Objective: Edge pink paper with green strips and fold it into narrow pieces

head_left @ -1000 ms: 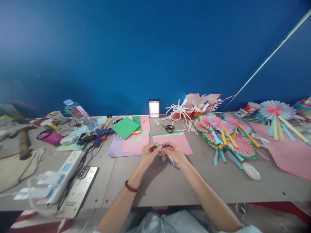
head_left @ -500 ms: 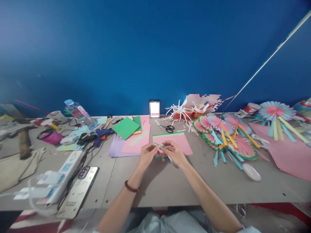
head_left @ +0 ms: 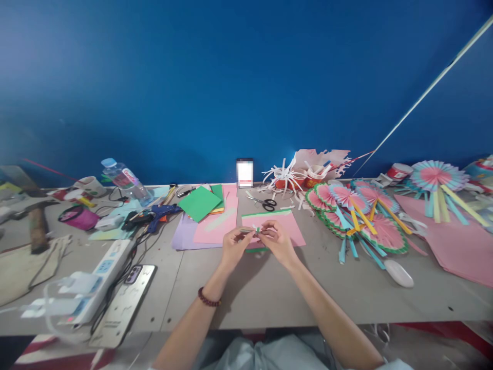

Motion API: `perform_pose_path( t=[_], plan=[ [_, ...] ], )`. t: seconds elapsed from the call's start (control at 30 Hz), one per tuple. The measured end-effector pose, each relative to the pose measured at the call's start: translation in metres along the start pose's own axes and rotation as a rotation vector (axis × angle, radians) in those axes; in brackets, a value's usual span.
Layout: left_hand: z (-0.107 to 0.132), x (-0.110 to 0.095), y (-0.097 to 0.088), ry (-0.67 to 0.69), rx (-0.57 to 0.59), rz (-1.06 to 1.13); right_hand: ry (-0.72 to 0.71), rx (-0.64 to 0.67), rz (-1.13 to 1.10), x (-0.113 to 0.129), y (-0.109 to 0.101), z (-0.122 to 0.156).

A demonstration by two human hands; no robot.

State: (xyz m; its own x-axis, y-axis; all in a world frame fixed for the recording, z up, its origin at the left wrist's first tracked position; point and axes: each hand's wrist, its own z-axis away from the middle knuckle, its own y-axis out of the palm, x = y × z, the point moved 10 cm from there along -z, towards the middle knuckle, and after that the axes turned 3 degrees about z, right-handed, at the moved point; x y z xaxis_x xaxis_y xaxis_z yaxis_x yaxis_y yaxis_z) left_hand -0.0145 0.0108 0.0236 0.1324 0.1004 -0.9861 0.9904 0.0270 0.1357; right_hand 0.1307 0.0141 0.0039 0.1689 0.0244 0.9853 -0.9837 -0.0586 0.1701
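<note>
Both hands meet above a pink paper sheet (head_left: 283, 228) with green strips along its edges. My left hand (head_left: 235, 247) pinches one side of a small green-and-white piece (head_left: 257, 230). Opposite it, the fingertips of my right hand (head_left: 280, 245) pinch the same piece. It looks like paper or tape, but it is too small to tell. Just beyond the sheet lie black-handled scissors (head_left: 265, 203), partly open.
Green paper (head_left: 199, 203) lies on pink and purple sheets to the left. Pleated paper fans (head_left: 387, 234) are heaped at right, near a white computer mouse (head_left: 399, 273). A power strip (head_left: 102, 280), phone (head_left: 124, 306) and water bottle (head_left: 129, 184) stand or lie at left.
The fingers have shifted slightly, and the small green-and-white piece now shows upright between the fingertips. A whitish-blue strip seen under my right hand before no longer shows.
</note>
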Motion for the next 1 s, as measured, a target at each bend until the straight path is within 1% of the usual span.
perform_pose_path(
  t=[0.1,0.2,0.33,0.43,0.5,0.67,0.83,1.0],
  plan=[
    [0.000,-0.002,-0.002,0.056,-0.003,-0.065,0.028,-0.020,-0.008,-0.004,-0.004,-0.001],
    [0.001,-0.003,-0.003,0.107,-0.011,-0.113,0.081,-0.007,-0.033,-0.010,-0.002,-0.001],
    [0.002,-0.008,0.000,0.191,0.013,-0.141,0.130,-0.013,-0.054,-0.016,-0.001,-0.001],
    [0.003,-0.013,0.002,0.257,0.024,-0.171,0.127,-0.038,-0.077,-0.016,-0.003,-0.001],
    [0.004,-0.014,0.002,0.284,0.024,-0.192,0.112,-0.026,-0.075,-0.013,-0.002,0.000],
    [0.005,-0.014,0.004,0.299,0.034,-0.202,0.099,0.008,-0.043,-0.014,-0.001,-0.001],
    [0.004,-0.015,0.005,0.303,0.040,-0.218,0.033,-0.021,0.050,-0.014,-0.005,-0.003],
    [0.006,-0.022,0.008,0.384,0.038,-0.309,-0.142,-0.062,0.192,0.001,-0.008,-0.002]
  ],
)
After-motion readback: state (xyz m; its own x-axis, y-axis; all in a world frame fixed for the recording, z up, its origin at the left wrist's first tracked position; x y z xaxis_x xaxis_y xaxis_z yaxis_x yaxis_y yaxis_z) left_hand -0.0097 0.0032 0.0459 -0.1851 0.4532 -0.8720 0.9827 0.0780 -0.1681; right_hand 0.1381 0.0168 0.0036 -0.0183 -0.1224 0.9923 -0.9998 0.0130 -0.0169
